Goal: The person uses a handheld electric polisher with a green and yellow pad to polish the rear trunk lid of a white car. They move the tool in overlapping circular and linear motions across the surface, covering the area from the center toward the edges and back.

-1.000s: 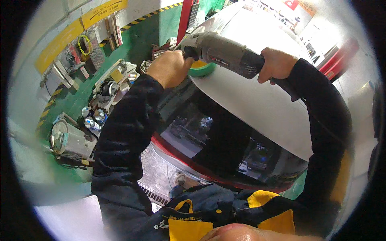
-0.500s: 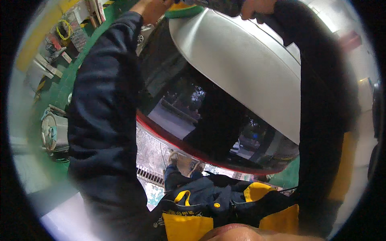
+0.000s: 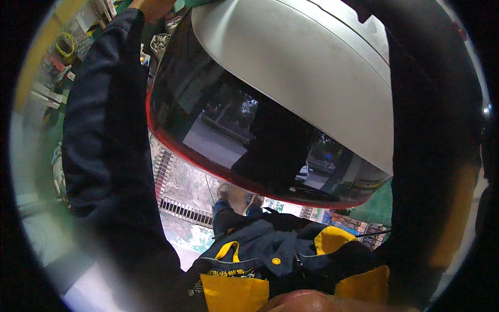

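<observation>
Both my arms reach forward over a silver car body panel (image 3: 296,67), which borders a glossy black, window-like section (image 3: 223,119) with a red lower edge. My left hand (image 3: 152,7) is at the top edge, left of the panel; only its wrist side shows and its fingers are cut off. Beside it, a sliver of green pad (image 3: 200,2) shows at the panel's far left corner; the rest of that tool is out of the picture. My right hand is beyond the top edge, with only its dark sleeve (image 3: 431,104) visible.
A floor drain grate (image 3: 184,212) lies left of my shoes (image 3: 222,191), below the car's red edge. Long boards (image 3: 49,96) and a yellow coiled cord (image 3: 65,44) are at the far left. A white, basket-like container (image 3: 160,42) stands beside the car.
Both arms have reached farther out and wider apart. The tool with the green pad, held by both hands, has moved up and left, almost out of the picture. The right hand has left the view.
</observation>
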Available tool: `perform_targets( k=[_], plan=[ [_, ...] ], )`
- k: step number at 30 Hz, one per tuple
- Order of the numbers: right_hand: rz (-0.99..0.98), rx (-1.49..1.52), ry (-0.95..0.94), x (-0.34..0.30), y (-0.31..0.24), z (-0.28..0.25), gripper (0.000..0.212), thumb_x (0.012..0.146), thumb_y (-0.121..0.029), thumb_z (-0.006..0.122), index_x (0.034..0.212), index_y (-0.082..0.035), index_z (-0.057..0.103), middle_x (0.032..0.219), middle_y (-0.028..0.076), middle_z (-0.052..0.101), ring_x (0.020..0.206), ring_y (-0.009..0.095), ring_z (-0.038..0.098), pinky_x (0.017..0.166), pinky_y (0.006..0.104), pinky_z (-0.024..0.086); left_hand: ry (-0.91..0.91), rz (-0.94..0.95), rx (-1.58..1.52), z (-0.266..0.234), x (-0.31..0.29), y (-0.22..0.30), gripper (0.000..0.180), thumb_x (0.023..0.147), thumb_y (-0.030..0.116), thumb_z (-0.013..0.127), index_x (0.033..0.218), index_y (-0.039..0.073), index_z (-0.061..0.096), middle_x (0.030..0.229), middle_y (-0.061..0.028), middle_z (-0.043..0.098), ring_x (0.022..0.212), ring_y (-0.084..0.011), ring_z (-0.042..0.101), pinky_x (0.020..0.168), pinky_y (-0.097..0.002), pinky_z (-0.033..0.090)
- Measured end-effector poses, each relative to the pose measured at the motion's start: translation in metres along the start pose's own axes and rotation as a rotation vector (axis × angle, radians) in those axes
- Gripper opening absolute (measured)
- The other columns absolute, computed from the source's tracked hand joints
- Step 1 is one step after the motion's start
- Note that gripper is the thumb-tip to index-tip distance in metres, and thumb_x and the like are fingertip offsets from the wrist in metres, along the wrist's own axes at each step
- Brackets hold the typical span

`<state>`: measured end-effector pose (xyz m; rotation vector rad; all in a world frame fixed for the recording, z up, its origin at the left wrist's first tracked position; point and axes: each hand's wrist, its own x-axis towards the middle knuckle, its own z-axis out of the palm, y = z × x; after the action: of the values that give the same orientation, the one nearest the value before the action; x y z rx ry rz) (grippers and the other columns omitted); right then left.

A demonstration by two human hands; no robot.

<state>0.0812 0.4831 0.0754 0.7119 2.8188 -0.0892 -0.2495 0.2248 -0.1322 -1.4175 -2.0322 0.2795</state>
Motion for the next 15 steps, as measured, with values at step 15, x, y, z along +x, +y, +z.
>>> perform_targets(
  k=[15],
  plan=[
    [-0.117, 0.181, 0.056, -0.039, 0.026, 0.032, 0.042, 0.074, -0.019, 0.089, 0.099, 0.009, 0.071, 0.077, 0.014, 0.073, 0.058, 0.021, 0.072, 0.053, 0.0369, 0.058, -0.206, -0.451, -0.706, -0.134, 0.02, 0.094, 0.042, 0.113, 0.033, 0.048, 0.12, 0.002, 0.075, 0.106, -0.0318, 0.074, 0.108, -0.0459, 0.074, 0.087, -0.0559, 0.058]
  ],
)
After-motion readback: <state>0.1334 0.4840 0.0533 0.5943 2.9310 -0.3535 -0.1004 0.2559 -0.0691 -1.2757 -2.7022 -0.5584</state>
